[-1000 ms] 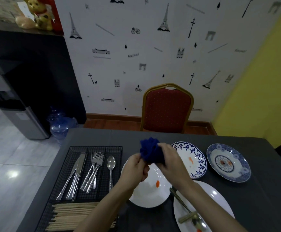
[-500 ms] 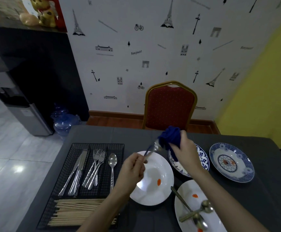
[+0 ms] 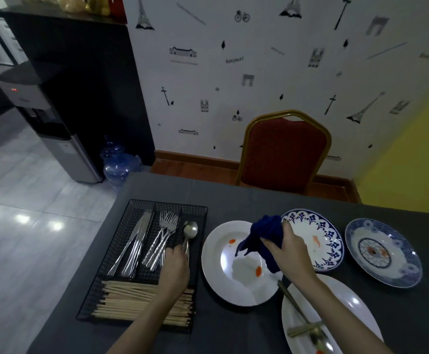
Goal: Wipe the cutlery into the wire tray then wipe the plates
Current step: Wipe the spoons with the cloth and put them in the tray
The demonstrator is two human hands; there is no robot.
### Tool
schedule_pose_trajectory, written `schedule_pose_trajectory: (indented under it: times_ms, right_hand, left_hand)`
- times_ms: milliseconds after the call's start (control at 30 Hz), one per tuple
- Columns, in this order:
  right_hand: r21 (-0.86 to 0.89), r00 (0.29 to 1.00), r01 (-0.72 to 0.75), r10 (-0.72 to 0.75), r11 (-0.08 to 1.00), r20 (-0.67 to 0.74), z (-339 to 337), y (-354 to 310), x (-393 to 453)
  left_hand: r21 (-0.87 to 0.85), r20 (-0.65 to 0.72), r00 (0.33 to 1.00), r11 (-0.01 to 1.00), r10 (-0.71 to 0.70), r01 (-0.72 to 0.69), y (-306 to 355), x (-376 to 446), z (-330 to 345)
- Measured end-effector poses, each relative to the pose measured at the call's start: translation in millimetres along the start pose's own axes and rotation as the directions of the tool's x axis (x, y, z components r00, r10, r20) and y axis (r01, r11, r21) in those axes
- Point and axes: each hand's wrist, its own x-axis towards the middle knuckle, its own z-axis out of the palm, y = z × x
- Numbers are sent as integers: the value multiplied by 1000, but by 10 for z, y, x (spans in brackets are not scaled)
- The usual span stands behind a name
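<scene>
- Over the wire tray at the left of the dark worktop, I see my left hand closed on the handle of a spoon lying in the tray's right compartment.
- Knives fill the left compartment and forks the middle one; chopsticks lie across the near section.
- My right hand grips a bunched dark blue cloth above the white plate, which carries red smears.
- Just beside that, a blue-patterned plate is partly hidden by my right hand; another blue plate sits further right.
- Nearest me, a second white plate holds a few more pieces of cutlery, too blurred to name.
</scene>
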Motion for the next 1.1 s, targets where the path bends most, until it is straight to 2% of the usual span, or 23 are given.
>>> schedule_pose_trajectory:
  times_ms: [100,167,233,300,400,500,600,667,733,800,867,933,1000,1100]
  right_hand:
    - [35,1000,16,-16,999,8,18,30,-59]
    - [52,1000,20,-21,998,22,11,60,-77]
    - [68,1000,19,-21,997,21,-24,99,-98]
    - [80,1000,24,-24,997,0,-78,156,-129]
    - [114,999,20,-15,993,-40,-202,257,-212]
    - [111,997,-5,14,994,-79,-383,411,-357]
    - [116,987,-65,81,991,-139,-576,619,-567]
    - [134,978,-94,116,987,-171,-698,739,-730]
    - [150,964,-137,167,979,-207,-849,869,-926]
    - [164,944,-187,223,969,-242,-974,970,-1110]
    - [165,913,-247,286,955,-291,-1083,1095,-1310]
    - [162,882,-298,336,941,-331,-1162,1194,-1489]
    - [164,863,-326,364,931,-349,-1208,1264,-1630]
    - [164,848,-335,373,928,-376,-1233,1320,-1763]
  left_hand:
    - [97,121,992,995,26,-38,-58,25,99]
    - [138,191,982,990,-7,-20,-131,57,140]
    - [168,189,981,986,-36,4,-144,76,160]
    - [160,255,960,984,-118,79,-91,78,167]
    - [90,123,990,993,68,-79,209,37,106]
    - [11,157,948,959,278,-283,654,-10,248]
    - [-21,291,839,880,460,-475,1112,-122,512]
    - [-9,397,733,801,552,-598,1323,-211,707]
    - [16,525,586,681,618,-732,1509,-311,916]
    - [48,651,433,535,624,-844,1596,-390,1118]
    - [100,752,323,385,575,-917,1650,-471,1301]
    - [163,805,272,245,527,-956,1677,-541,1425]
    - [222,816,260,135,517,-966,1690,-584,1496]
    - [274,813,261,54,520,-960,1738,-613,1498]
